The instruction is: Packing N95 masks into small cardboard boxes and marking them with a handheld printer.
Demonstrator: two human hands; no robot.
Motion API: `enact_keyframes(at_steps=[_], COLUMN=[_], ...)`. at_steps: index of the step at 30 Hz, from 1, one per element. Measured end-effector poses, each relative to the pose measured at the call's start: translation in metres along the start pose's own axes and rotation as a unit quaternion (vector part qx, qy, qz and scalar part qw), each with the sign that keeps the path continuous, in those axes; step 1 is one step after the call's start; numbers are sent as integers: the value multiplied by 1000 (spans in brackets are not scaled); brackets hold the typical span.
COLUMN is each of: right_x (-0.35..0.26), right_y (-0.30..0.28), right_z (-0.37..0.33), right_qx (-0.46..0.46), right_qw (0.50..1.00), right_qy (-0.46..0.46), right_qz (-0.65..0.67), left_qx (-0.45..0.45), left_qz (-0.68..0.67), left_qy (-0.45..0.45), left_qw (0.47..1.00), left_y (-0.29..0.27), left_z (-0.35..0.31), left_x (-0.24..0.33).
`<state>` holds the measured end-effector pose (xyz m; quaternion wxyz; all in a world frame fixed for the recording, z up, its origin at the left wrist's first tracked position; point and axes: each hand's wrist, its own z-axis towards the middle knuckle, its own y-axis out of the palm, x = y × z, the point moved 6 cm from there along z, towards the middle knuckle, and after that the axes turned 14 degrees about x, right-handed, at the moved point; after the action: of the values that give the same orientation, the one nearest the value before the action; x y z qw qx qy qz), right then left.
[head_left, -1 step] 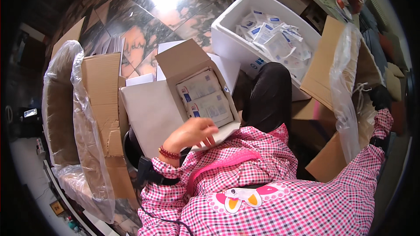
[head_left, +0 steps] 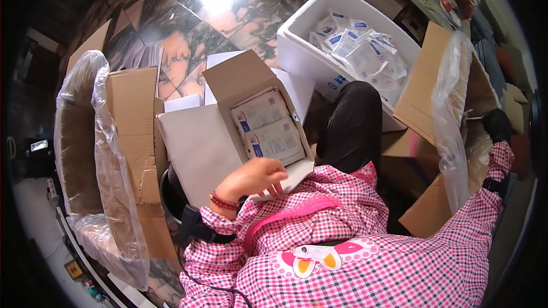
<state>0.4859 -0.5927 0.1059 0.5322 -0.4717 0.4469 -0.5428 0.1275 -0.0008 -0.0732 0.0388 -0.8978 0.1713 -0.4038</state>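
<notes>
A small open carton (head_left: 238,74), brown inside and white outside, tilts in front of my lap. Flat white packets (head_left: 277,140) with blue marks lie stacked in it. Over the carton's near flap hovers my left hand (head_left: 258,177), bare, its fingers loosely bent and apart with nothing seen in them. At the far right my right hand (head_left: 496,125), in a black glove, reaches to the plastic-lined cardboard box (head_left: 423,88). Its fingers are too dark to make out. Clear plastic (head_left: 448,120) hangs over that box's edge.
A white foam box (head_left: 294,51) with many loose packets (head_left: 365,54) stands beyond my knee. Another cardboard box (head_left: 130,137) with a plastic liner (head_left: 105,154) stands at left. White folded cartons lie behind the small carton, on a patterned stone floor (head_left: 234,23).
My left hand has shifted slightly right and down by the carton's near flap. A white string beside my right hand shows less now. The packets and boxes look the same.
</notes>
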Motion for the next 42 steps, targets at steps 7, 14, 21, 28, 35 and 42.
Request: enact_keyframes(at_steps=[7, 14, 21, 28, 35, 42], right_x=[-161, -445, -589, -578, -556, -561], right_y=[-48, 10, 176, 281, 270, 203], right_z=[12, -141, -267, -281, -292, -282], right_qx=[107, -38, -211, -255, -229, -47], right_qw=[981, 857, 789, 832, 830, 795], right_qy=[-163, -448, -481, -465, -491, -526], right_qz=[18, 253, 320, 163, 134, 298], left_qx=[71, 351, 396, 299, 342, 423], left_qz=[385, 397, 297, 314, 231, 261], left_qy=[47, 34, -67, -72, -151, 77], left_qw=[919, 848, 866, 898, 898, 864], left_y=[38, 3, -28, -14, -18, -25], left_z=[45, 107, 132, 132, 128, 71], left_x=[-66, -110, -122, -124, -133, -69])
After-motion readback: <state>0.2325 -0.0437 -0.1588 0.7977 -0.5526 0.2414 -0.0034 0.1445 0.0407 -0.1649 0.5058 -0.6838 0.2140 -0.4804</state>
